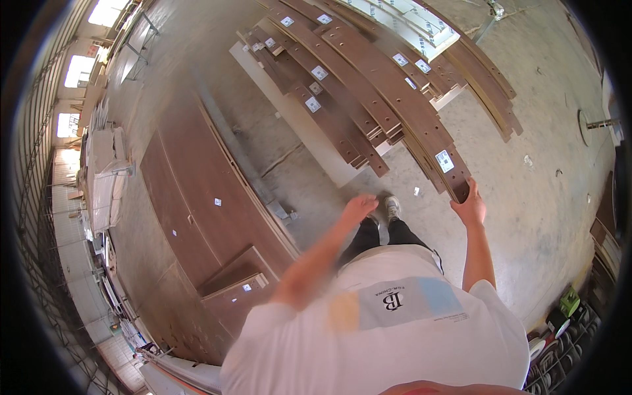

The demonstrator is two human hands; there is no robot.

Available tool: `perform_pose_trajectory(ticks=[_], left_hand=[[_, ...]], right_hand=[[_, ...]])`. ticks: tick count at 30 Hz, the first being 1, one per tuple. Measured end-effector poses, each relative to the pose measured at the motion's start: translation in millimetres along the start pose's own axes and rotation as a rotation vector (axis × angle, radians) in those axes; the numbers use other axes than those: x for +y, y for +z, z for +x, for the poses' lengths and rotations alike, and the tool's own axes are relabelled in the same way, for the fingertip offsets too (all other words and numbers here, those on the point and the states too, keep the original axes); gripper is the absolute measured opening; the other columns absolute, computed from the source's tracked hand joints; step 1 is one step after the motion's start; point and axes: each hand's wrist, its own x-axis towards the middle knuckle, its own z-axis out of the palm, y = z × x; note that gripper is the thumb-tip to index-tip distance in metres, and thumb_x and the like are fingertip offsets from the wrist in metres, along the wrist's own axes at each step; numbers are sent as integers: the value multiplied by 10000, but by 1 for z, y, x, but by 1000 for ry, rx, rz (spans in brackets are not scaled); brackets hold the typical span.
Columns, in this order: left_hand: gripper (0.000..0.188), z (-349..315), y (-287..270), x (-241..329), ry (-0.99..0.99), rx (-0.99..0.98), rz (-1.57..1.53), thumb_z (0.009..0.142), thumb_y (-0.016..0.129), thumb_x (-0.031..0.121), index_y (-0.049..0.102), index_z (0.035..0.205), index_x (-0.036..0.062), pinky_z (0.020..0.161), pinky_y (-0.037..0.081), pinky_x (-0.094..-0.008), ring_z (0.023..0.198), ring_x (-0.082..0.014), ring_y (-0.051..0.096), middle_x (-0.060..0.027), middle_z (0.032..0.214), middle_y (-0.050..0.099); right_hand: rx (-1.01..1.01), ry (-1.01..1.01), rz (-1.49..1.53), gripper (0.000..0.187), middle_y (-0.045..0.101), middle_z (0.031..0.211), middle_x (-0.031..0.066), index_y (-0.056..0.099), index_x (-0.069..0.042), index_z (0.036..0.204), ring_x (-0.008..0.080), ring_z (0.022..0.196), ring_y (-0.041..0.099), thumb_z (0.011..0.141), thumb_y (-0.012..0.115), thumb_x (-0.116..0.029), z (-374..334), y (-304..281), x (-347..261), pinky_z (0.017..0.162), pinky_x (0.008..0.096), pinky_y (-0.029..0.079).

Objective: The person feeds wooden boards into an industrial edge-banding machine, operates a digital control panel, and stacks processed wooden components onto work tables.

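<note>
My right hand (470,205) grips the near end of a long brown board (401,102), thumb on one side and fingers on the other. Close to that end, a white label (445,160) is stuck on the board's face, which has several drilled holes. In front of my body, my left hand (359,207) is in the air over the floor by my feet, its fingers curled in and slightly blurred. I see nothing in it. Beyond it lie more brown labelled boards (329,118), stacked lengthwise in uneven layers.
Wide brown panels (197,191) lie stacked on my left, with a smaller panel (230,293) on top. White wrapped panels (421,33) rest at the far end of the boards. A metal stand (599,124) is on the right. Dark rolls or discs (566,349) fill a rack at lower right.
</note>
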Motion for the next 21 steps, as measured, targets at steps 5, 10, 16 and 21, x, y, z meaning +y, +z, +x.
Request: perform_pose_trajectory(ticks=[5, 10, 16, 21], left_hand=[[529, 68, 40, 116, 2, -126, -312, 973, 656, 356, 545, 1366, 20, 910, 500, -338, 1115, -176, 603, -82, 1200, 633], [837, 92, 79, 171, -72, -119, -442, 942, 656, 547, 395, 1481, -37, 1120, 378, -495, 1412, -356, 413, -206, 1515, 432], [824, 112, 125, 144, -62, -90, -587, 907, 700, 565, 428, 1417, -23, 1100, 382, -512, 1331, -314, 490, -181, 1425, 508], [753, 108, 159, 137, -85, -156, -791, 813, 844, 420, 484, 1371, 66, 988, 493, -428, 1203, -229, 595, -98, 1343, 586]], right_hand=[[-24, -9, -145, 662, 683, 1216, 160, 484, -135, 1348, 383, 1052, 671, 750, 741, -257, -2, 4, 14, 889, 462, 551], [-36, 32, -84, 627, 698, 1135, 186, 530, -101, 1297, 413, 1024, 664, 737, 771, -250, -51, -6, 56, 878, 480, 540], [-53, 144, -93, 673, 705, 1091, 157, 533, -113, 1286, 379, 1011, 676, 692, 827, -229, -120, -21, 128, 873, 468, 544], [-62, 197, -50, 704, 702, 1085, 153, 521, -131, 1305, 360, 1000, 681, 682, 842, -203, -167, -26, 184, 859, 460, 547]])
